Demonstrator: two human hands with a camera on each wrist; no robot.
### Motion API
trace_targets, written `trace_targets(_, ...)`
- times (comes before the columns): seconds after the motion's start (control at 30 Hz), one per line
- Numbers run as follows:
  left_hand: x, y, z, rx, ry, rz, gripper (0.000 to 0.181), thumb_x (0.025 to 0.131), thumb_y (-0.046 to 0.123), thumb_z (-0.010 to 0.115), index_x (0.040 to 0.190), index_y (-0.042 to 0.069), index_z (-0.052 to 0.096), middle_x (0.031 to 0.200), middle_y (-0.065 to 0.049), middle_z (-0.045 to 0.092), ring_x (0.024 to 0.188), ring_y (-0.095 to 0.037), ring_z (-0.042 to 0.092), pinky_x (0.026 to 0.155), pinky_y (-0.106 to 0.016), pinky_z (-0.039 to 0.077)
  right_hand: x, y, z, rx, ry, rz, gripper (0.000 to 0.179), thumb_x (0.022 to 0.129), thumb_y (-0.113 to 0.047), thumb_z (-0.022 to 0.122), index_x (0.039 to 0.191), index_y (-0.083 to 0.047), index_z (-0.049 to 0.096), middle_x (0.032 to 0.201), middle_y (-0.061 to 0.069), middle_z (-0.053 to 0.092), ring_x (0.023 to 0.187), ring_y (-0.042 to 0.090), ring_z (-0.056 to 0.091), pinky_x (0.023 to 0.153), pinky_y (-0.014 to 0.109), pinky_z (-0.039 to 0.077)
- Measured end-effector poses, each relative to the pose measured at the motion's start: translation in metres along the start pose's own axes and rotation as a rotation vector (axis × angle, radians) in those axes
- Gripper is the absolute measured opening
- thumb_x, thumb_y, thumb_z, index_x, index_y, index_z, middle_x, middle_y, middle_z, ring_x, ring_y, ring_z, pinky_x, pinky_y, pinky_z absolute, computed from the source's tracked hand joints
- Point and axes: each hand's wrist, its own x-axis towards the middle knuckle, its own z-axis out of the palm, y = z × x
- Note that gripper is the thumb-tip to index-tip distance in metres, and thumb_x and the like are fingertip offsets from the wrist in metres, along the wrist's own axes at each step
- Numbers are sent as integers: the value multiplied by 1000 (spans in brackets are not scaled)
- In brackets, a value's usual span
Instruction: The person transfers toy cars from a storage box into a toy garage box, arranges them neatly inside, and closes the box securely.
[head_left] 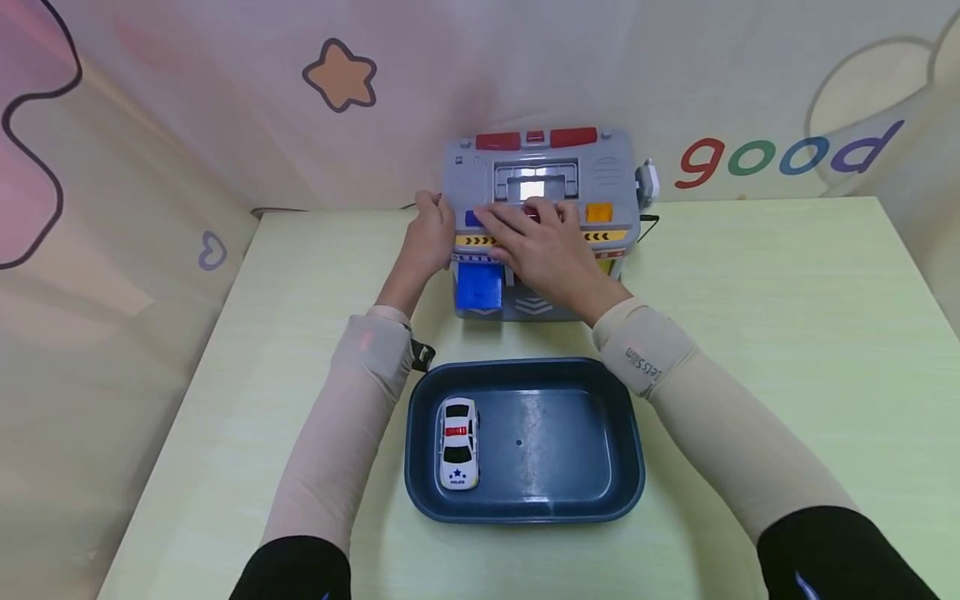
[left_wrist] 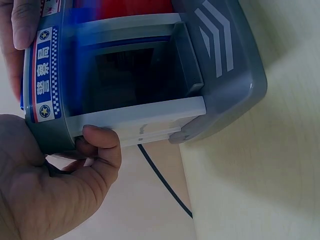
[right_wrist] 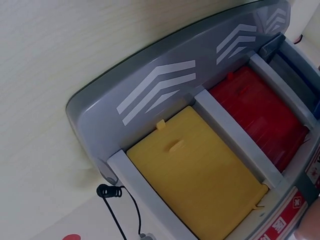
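A grey toy garage (head_left: pixel 542 312) stands against the back wall. My left hand (head_left: pixel 431 233) grips its left side wall, and in the left wrist view the fingers curl at the corner under the roof edge. My right hand (head_left: pixel 543 250) lies over the roof's front with fingers spread, a fingertip at the blue button (head_left: pixel 472 218). The blue door (head_left: pixel 480 286) juts out from the left bay, which gapes open and dark in the left wrist view. The red door (right_wrist: pixel 260 117) and the yellow door (right_wrist: pixel 197 172) are closed in the right wrist view.
A dark blue tray (head_left: pixel 525 510) stands in front of the garage, holding a white toy police car (head_left: pixel 458 467) at its left. An orange button (head_left: pixel 599 212) is on the roof. A black cord (right_wrist: pixel 115 215) hangs at the garage's right side. Patterned cloth (head_left: pixel 405 150) lines the wall.
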Motion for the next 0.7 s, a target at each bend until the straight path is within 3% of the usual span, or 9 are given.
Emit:
trace_targets(0.2,2,0,1,-14,-7,-14,46,110,38,14,141,6,24,103,-20,57,66,-24,57,52,-27,45,0,1,-1,20,-6,14,57,105,-46,40,159,-29,29,160,1,38,136,34,36,103,51,31)
trace_targets(0.47,4,-2,3,-32,-13,-21,47,109,41,14,141,8,24,102,-19,57,69,-24,59,54,-28,47,-6,-5,-14,184,20,72,58,101,-43,56,155,-28,40,158,4,41,140,31,37,110,56,32)
trace_targets(0.6,3,-2,2,-23,-4,-13,47,110,40,14,142,7,25,100,-19,58,64,-23,56,53,-28,45,-18,-21,-28,276,104,36,56,97,-34,65,150,-20,49,152,7,49,138,30,45,113,51,37)
trace_targets(0.7,1,-2,0,-17,8,-2,46,110,39,14,140,7,26,98,-19,58,61,-22,54,51,-27,44,-30,-39,-38,339,152,-37,53,93,-27,72,142,-13,57,143,10,57,132,29,54,109,45,45)
